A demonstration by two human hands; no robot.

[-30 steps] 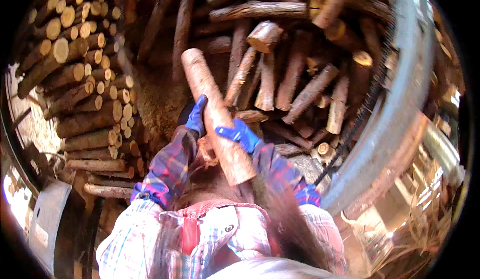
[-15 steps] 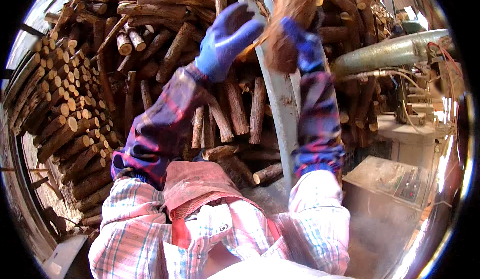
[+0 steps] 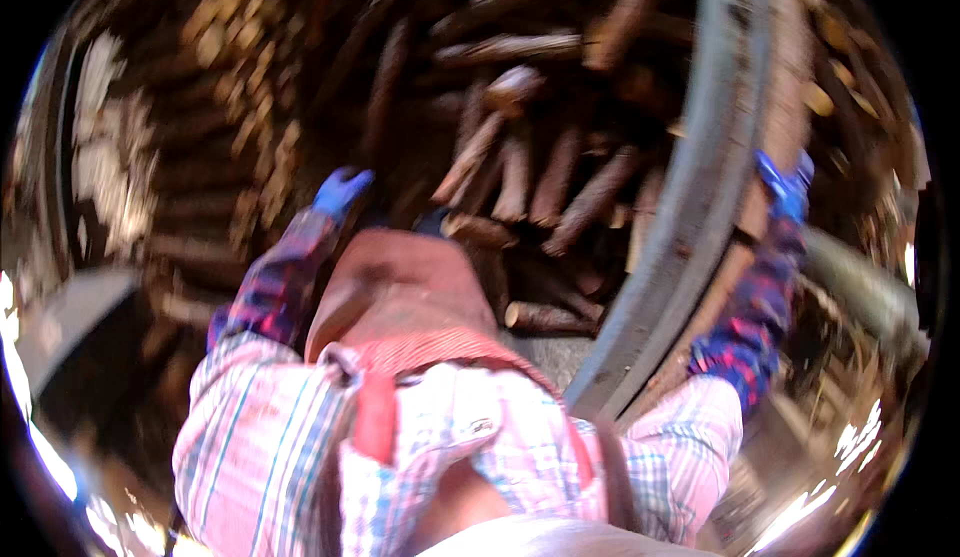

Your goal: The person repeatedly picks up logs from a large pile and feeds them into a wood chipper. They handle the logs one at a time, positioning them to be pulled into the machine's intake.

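The log (image 3: 790,67) now lies upper right, my right hand (image 3: 787,185) on it, grip unclear; my left hand (image 3: 341,193) is free.

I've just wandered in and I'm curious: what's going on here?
A person is handling a log: the gloved right hand is at its near end, as far as the blur shows. The log lies along the right side of a metal beam. The gloved left hand is well apart, apparently holding nothing. Loose logs lie heaped ahead.
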